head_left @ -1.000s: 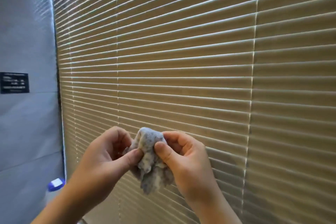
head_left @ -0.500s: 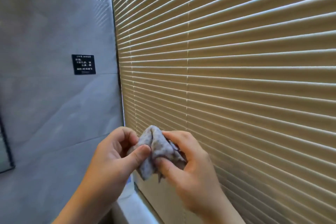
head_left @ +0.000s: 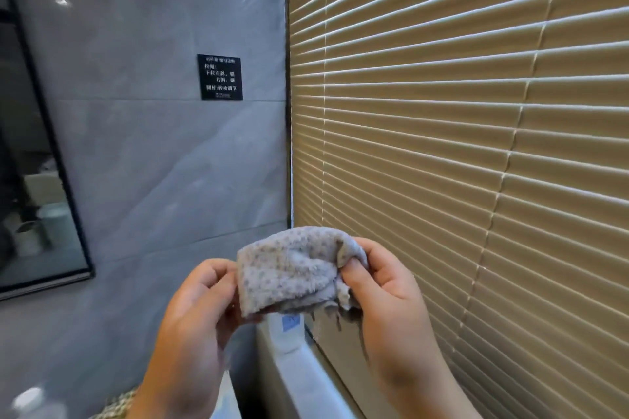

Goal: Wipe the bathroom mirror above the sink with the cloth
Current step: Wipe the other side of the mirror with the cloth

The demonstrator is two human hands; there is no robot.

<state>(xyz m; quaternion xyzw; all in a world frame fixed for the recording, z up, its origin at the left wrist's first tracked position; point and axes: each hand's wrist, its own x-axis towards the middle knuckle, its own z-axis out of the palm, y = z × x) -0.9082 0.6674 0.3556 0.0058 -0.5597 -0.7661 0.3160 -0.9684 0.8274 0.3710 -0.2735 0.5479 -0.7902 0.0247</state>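
Two hands hold one cloth (head_left: 296,269) between them, chest-high in front of the camera. Left hand (head_left: 197,313) grips the cloth's left edge, fingers curled behind it. Right hand (head_left: 388,296) pinches the bunched right end, thumb on top, fingers wrapped under. Cloth is grey, speckled, stretched in a short band between the hands, with a ragged bit hanging below near the right hand. Mirror (head_left: 30,180) with dark frame sits well left of the left hand, on the grey tiled wall (head_left: 153,163); neither hand nor cloth touches it. Black sign (head_left: 220,77) with white text is on the wall above the hands. Tan slatted blinds (head_left: 459,129) fill everything right of the right hand. White bottle (head_left: 287,333) stands on the ledge just below the cloth.
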